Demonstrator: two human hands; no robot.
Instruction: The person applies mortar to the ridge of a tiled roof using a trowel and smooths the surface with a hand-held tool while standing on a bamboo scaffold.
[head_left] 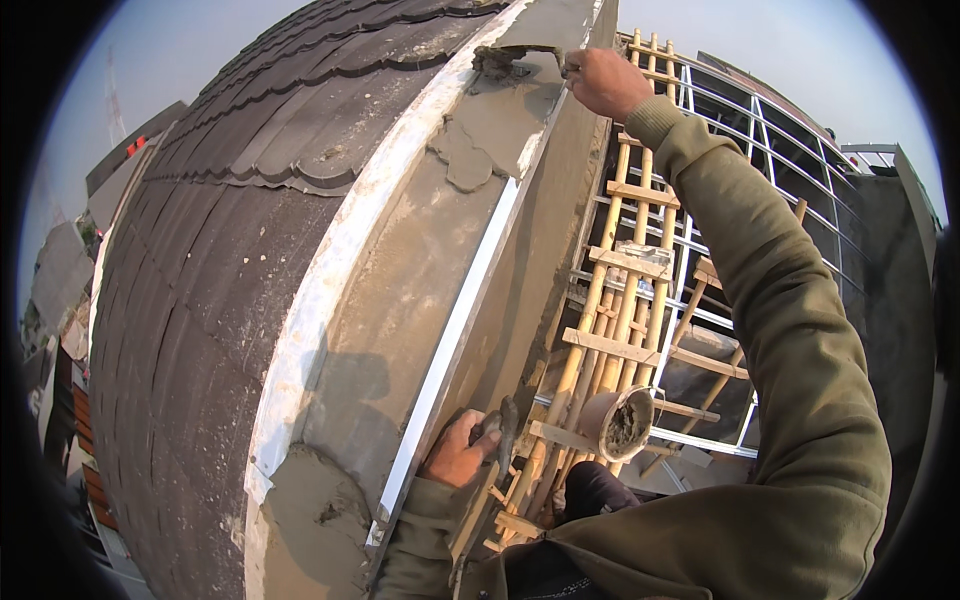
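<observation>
At the far end of the wall top, my right hand (608, 82) is closed around the handle of a trowel (535, 50). Its thin dark blade reaches left over the wet mortar (480, 140), with a dark clump at its tip. Nearer to me, my left hand (460, 450) is closed beside the wall's outer face. A grey, mortar-crusted tool (506, 425) sticks up from its fingers; its exact kind is unclear. A straight metal bar (450, 340) runs along the wall top's right edge. More wet mortar (315, 510) lies at the near end.
Dark roof tiles (230, 240) slope away on the left, bordered by a white-coated strip (310, 300). On the right, below the wall, stands a bamboo ladder-like scaffold (610, 340) with wooden rungs. A bucket of mortar (627, 425) rests there, near metal framing (790, 170).
</observation>
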